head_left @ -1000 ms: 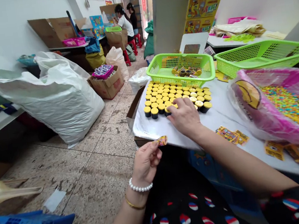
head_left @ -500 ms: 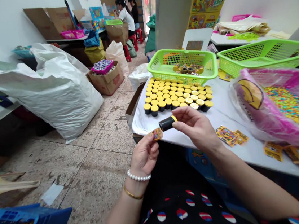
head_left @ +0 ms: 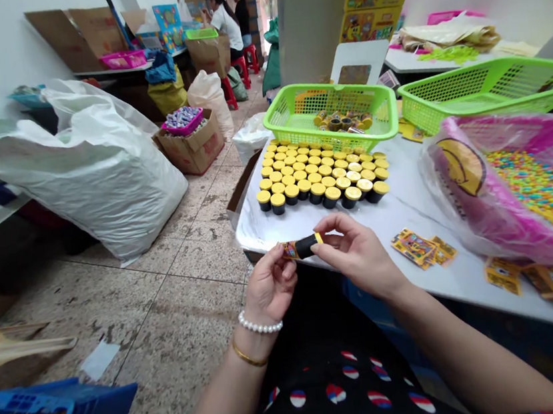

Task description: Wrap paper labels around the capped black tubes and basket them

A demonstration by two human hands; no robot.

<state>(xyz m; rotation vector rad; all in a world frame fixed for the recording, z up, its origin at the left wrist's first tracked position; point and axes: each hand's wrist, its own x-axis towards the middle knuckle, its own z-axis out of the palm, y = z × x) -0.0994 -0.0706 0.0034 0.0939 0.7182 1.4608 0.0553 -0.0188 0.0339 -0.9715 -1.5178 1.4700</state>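
Black tube [head_left: 305,247] with a yellow cap is held between my two hands, just above the near edge of the white tabletop [head_left: 409,217]. My right hand [head_left: 360,254] is closed in a pinch on the capped end. My left hand [head_left: 269,285] pinches the other end together with a small printed paper strip [head_left: 289,251], which touches the tube. For good work, I should keep both pinches gentle and the tube level, so the strip does not slip. Rows of yellow-capped tubes [head_left: 320,171] stand upright on the tabletop near my hands, and I must not knock them.
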